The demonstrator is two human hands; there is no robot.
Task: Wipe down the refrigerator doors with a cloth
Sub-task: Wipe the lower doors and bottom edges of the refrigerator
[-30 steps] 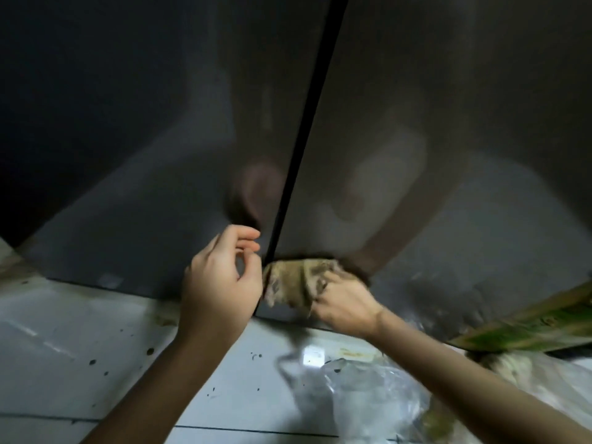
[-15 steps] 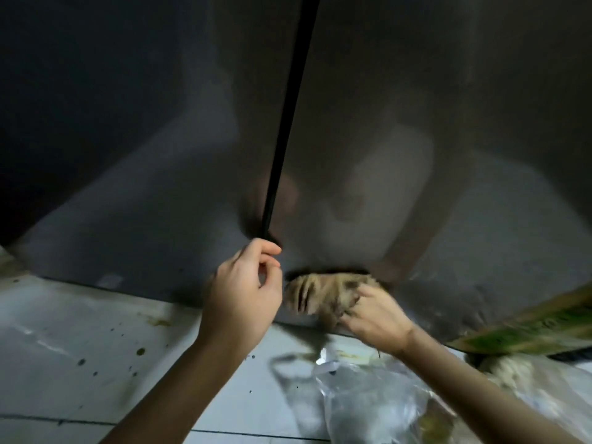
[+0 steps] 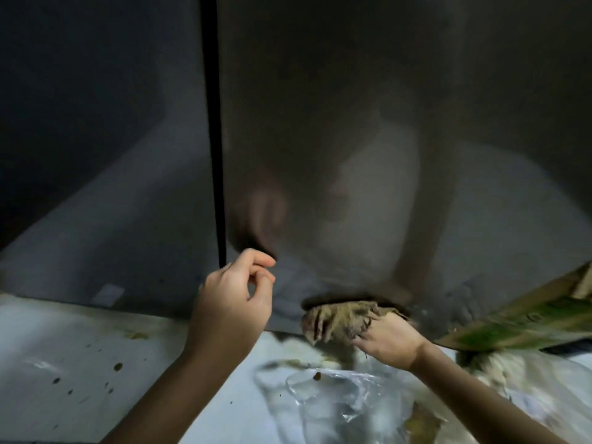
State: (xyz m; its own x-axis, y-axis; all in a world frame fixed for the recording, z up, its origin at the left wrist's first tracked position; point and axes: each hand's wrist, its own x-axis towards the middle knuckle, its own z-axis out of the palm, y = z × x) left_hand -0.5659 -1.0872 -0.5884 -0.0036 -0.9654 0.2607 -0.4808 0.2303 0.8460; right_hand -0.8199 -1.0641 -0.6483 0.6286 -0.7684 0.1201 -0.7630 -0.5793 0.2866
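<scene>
My right hand (image 3: 389,339) is gripping the bunched cloth (image 3: 339,318), pressing it low on the right door (image 3: 352,123), its length running left-right; my left hand (image 3: 230,302) is hovering curled, empty.

The left refrigerator door (image 3: 112,155) stands before me, the right refrigerator door (image 3: 352,123) beside it across the seam (image 3: 214,155). My right hand (image 3: 387,342) holds the cloth (image 3: 339,318) against the bottom edge of the right refrigerator door. My left hand (image 3: 234,302) hangs left of the cloth, before the seam's foot. A plastic bag (image 3: 336,402) lies on the floor (image 3: 64,363) beneath the cloth.
</scene>
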